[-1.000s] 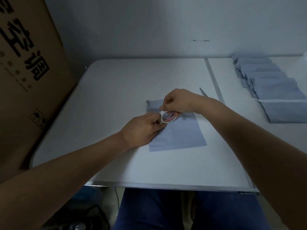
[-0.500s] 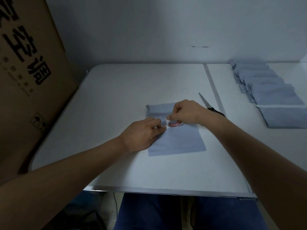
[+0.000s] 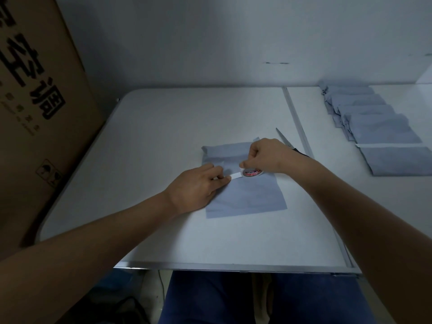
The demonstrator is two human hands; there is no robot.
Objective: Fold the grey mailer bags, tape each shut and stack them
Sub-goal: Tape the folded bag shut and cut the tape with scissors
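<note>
A grey bag (image 3: pixel 245 195) lies flat on the white table (image 3: pixel 152 136), its top folded over. The right hand (image 3: pixel 264 156), knuckles up and fingers curled, holds a tape roll (image 3: pixel 252 172) on the bag. Left of that grip, a white strip (image 3: pixel 235 176) runs from the roll to the left hand (image 3: pixel 198 188), whose fingertips pin its end to the bag. Half a second ago the roll sat against the left fingers; now a short strip separates them. Behind the right wrist lie scissors (image 3: pixel 284 137); further right, overlapping folded bags (image 3: pixel 378 129).
</note>
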